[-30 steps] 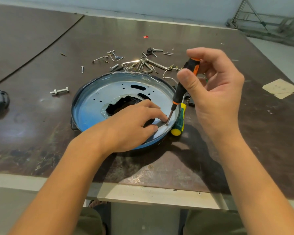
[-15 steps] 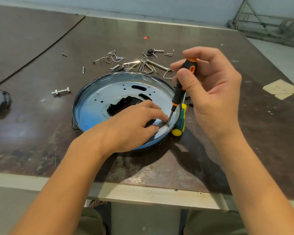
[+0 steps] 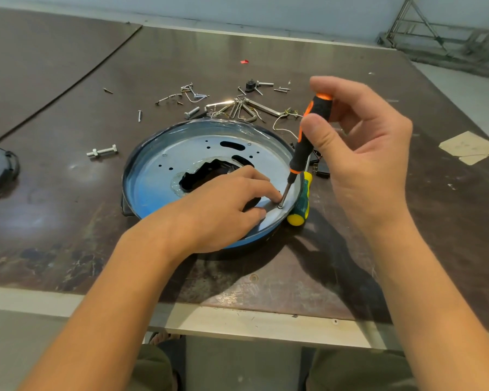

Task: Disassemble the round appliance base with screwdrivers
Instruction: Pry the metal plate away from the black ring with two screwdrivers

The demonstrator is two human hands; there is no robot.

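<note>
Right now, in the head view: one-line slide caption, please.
Right hand grips a black-and-orange screwdriver, tip on a screw in the round blue metal appliance base; left hand rests on it.

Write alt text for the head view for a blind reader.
A person's right hand holds a black-and-orange screwdriver with its tip on a screw near the rim of a round appliance base, while the left hand rests on it. A green-and-yellow screwdriver and loose hardware lie on the table.

The right hand [image 3: 362, 153] pinches a black-and-orange screwdriver [image 3: 305, 142], tip on a screw [image 3: 280, 206] in the round blue-rimmed metal appliance base [image 3: 164, 176]. The left hand [image 3: 223, 210] rests inside it on the dark brown desk [image 3: 68, 221].
</note>
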